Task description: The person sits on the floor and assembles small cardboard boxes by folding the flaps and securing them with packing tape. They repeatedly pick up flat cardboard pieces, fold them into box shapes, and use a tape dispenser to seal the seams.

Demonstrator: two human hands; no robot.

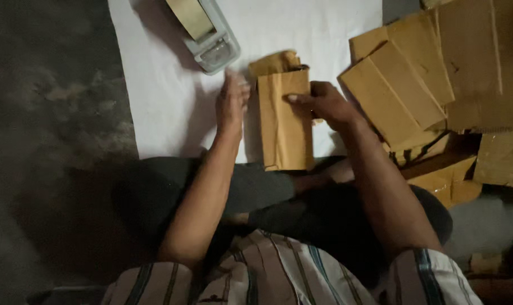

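A flat brown paper bag [285, 127] lies lengthwise on a white sheet [166, 101], its far end folded and crumpled. My right hand [323, 104] rests on the bag's right side, thumb pressing across its upper part. My left hand [231, 100] lies flat on the white sheet just left of the bag, fingers together and extended, its edge against the bag's left side. Neither hand lifts anything.
A grey tape dispenser [208, 34] with a roll of brown tape sits on the sheet beyond my left hand. A pile of flattened brown cardboard pieces [431, 79] lies at the right. My crossed legs in dark trousers are below. Dark floor at left.
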